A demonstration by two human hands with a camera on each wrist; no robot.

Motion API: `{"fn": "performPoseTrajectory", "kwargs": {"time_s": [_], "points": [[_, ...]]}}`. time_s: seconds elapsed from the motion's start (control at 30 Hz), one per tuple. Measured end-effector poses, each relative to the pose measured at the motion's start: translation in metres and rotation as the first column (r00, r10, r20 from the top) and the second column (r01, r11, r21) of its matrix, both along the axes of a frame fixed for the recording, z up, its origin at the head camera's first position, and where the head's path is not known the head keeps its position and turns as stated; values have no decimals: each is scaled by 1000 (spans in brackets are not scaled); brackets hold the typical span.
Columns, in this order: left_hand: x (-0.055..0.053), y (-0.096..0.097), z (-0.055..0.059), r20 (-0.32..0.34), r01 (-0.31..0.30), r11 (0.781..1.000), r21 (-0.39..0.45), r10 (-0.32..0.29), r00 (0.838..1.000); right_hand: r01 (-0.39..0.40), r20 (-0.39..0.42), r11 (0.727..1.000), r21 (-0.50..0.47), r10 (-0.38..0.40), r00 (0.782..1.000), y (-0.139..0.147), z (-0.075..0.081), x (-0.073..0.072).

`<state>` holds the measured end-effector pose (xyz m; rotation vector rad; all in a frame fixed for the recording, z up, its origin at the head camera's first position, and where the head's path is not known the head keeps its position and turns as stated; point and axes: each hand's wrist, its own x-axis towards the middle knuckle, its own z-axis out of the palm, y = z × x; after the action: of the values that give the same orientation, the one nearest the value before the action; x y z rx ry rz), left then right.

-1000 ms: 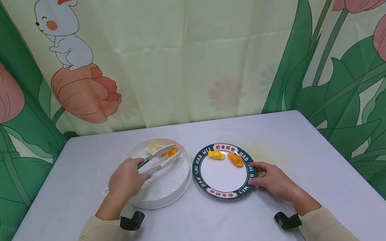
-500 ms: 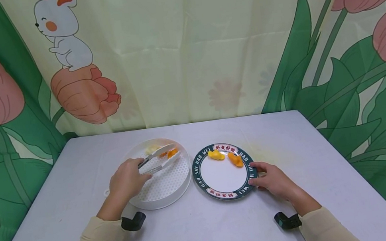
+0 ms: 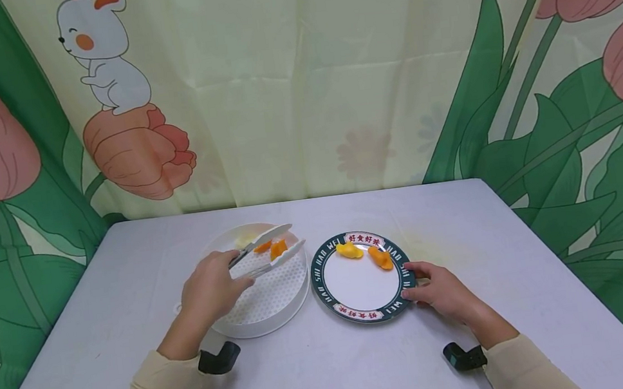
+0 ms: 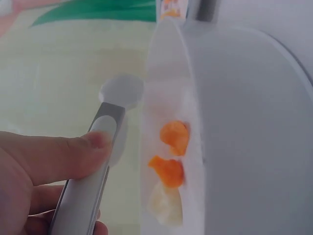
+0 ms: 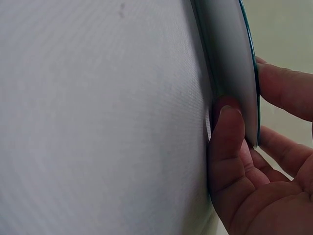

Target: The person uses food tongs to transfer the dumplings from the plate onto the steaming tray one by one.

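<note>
My left hand (image 3: 212, 288) holds a pair of tongs (image 3: 273, 232) with light tips above a round white steamer tray (image 3: 261, 304) with a dotted base. The tips stand apart, with nothing gripped between them. Two orange dumpling-shaped pieces (image 4: 168, 171) and a pale one (image 4: 165, 205) lie in the tray near its far side. In the left wrist view the thumb presses along the tongs' handle. My right hand (image 3: 440, 289) grips the right rim of a dark-rimmed plate (image 3: 358, 289), fingers on both faces of the rim. On the plate lie a yellow piece (image 3: 349, 250) and an orange piece (image 3: 380, 257).
The steamer tray and plate stand close side by side on a white-covered table (image 3: 333, 373). Behind the table's far edge hangs a printed curtain (image 3: 299, 92) with a rabbit and tulips. The tray has a raised wall (image 4: 244, 122).
My left hand and the tongs have shifted slightly right and up, so their tips now reach past the orange piece. The right hand and plate stay in place.
</note>
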<state>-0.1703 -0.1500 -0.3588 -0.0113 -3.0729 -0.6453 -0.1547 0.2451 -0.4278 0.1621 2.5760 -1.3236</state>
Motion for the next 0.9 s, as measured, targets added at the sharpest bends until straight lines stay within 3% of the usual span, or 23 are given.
{"fn": "performPoseTrajectory", "kwargs": {"time_s": [0.33,0.9], "points": [[4,23,0,-54,98,995,-6,-99,994,0,5,1000,4,0,1000,1,-1,-1],[-2,60,-8,-35,159,987,-18,-159,987,3,-4,1000,9,-3,1000,-1,1,0]]}}
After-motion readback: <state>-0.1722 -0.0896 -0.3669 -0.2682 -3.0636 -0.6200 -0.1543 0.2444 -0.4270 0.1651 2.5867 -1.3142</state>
